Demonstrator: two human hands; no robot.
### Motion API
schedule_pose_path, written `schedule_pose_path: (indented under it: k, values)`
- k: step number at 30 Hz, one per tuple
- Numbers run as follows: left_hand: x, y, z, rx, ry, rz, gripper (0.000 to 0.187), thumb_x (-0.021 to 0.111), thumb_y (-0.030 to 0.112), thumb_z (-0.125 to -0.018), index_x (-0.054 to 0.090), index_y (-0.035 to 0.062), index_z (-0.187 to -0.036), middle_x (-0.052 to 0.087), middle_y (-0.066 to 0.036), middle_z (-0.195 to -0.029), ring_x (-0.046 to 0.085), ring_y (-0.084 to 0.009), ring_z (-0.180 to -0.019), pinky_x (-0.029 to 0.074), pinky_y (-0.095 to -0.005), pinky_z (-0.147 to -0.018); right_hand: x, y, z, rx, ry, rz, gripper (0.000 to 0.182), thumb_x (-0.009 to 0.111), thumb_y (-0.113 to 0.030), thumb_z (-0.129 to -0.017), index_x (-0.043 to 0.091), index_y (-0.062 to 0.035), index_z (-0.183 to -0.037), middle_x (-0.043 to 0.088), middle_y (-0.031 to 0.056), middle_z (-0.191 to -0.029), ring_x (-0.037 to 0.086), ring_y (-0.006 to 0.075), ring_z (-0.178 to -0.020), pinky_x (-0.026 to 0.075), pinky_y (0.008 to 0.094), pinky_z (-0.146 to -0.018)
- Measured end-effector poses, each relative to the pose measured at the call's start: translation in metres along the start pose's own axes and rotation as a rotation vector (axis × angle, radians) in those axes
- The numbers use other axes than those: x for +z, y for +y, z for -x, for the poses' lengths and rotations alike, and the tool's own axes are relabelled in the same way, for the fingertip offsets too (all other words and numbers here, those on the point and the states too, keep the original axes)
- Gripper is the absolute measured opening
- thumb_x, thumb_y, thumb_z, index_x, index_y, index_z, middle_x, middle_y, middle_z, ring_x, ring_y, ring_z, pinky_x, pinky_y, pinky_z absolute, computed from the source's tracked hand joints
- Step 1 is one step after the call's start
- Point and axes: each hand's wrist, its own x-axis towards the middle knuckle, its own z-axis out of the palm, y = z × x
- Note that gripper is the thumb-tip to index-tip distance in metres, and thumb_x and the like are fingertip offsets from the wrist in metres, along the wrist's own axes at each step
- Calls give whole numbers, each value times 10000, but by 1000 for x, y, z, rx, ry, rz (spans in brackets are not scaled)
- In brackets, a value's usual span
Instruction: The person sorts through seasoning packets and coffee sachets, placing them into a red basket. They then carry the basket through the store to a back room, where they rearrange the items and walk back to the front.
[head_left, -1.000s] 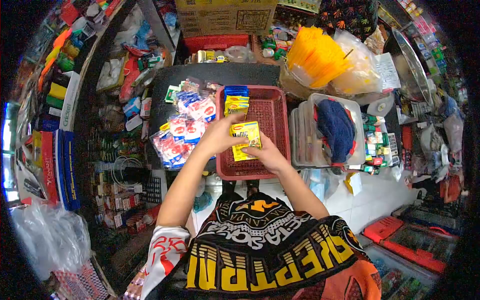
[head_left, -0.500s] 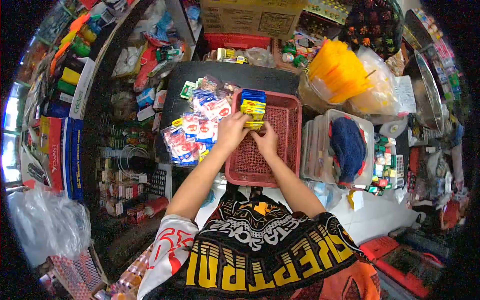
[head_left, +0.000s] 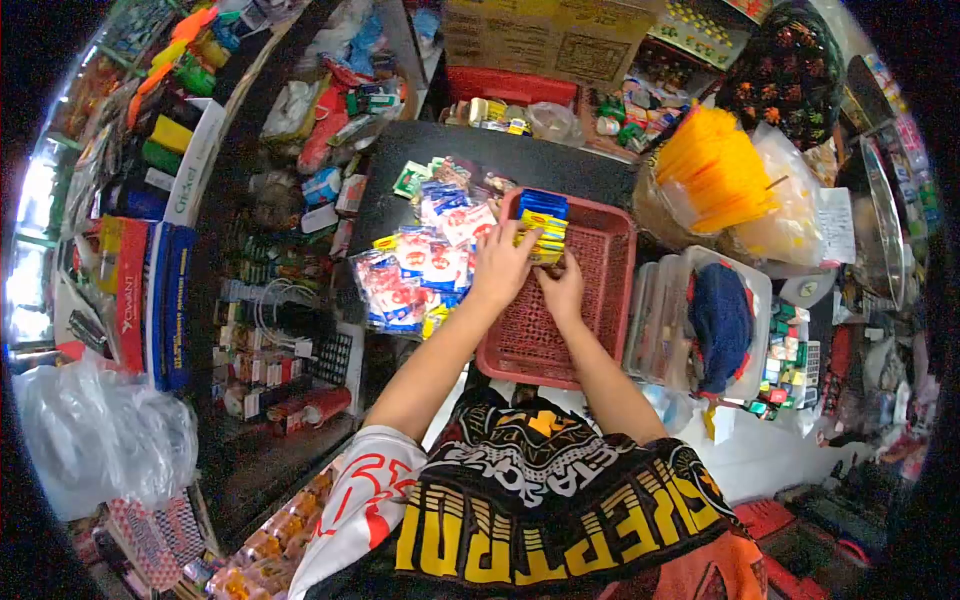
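Holding yellow sachets near the basket's far-left corner
Left hand, right hand half-closed on them; looked light, slick, best edge-pinched

Dark, crowded shelves stand left of a flat black tabletop; smooth whitish floor shows near right.

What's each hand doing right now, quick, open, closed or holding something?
Left hand: partly curled against the yellow rectangular packets; grip can't be told.
Right hand: at the packets' near edge; grip can't be told.
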Motion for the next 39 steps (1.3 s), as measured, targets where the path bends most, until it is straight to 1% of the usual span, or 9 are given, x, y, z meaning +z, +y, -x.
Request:
schedule_pose_path:
  k: [7,11,14,19,21,23,27,30,39]
  values:
    - [-19,6,7,-47,83,49,468,617,115,-601,481,149,-1048,443,-93,-970,445,-273,-884,361,-392,-734,11,5,10,-24,-5,79,581,636,-48,-642,354,37,-1143,429,167,-1044,568,231,-782,466,281,-671]
    - [-45,-10,19,-421,193,689,460,667,210,-639,480,33,-1021,455,-132,-986,474,-223,-870,407,-316,-729,3,-6,7,53,-38,42,788,704,-85,-572,265,-22,-1223,358,179,-1095,543,255,-820,469,302,-681]
    - [-79,-41,41,-553,273,757,367,633,196,-695,497,32,-995,460,-99,-973,491,-186,-839,418,-283,-710,-6,-10,7,135,-108,-98,849,721,-102,-570,214,-37,-1249,320,170,-1146,554,223,-802,479,295,-662]
    - [-107,-94,93,-675,461,551,306,620,156,-702,523,48,-972,480,-84,-953,514,-165,-764,424,-263,-673,-36,-12,16,282,-218,-308,825,698,-83,-603,199,-43,-1259,287,173,-1242,538,182,-825,468,259,-669]
    - [-113,-100,109,-712,485,444,323,631,170,-689,524,51,-970,484,-86,-940,512,-173,-748,423,-267,-667,-41,14,21,218,-187,-240,701,634,-97,-675,241,-118,-1255,304,120,-1256,525,191,-870,446,265,-625]
    - [-116,-103,121,-751,503,336,340,643,183,-676,525,55,-968,488,-88,-927,511,-181,-732,422,-272,-660,-64,-47,31,491,-225,-371,719,659,-124,-656,251,-113,-1248,310,145,-1247,453,201,-992,431,338,-734]
    - [-99,-118,141,-910,382,183,484,689,337,-596,528,43,-945,511,-118,-884,513,-230,-764,415,-305,-674,-69,-31,39,518,-223,-374,672,625,-166,-689,254,-133,-1249,335,129,-1239,454,207,-997,424,321,-696]
    - [-87,-118,141,-982,302,157,597,685,422,-570,504,21,-974,497,-182,-944,501,-313,-861,405,-366,-729,-66,-36,47,465,-195,-338,599,598,-152,-701,306,-96,-1222,348,111,-1222,444,220,-1013,392,327,-797]
    - [-71,-109,128,-932,201,-3,639,678,443,-563,472,-2,-974,438,-183,-967,481,-339,-858,406,-389,-736,-57,-40,59,339,-169,-364,566,603,-83,-689,339,-55,-1189,357,121,-1186,439,187,-1003,391,278,-811]
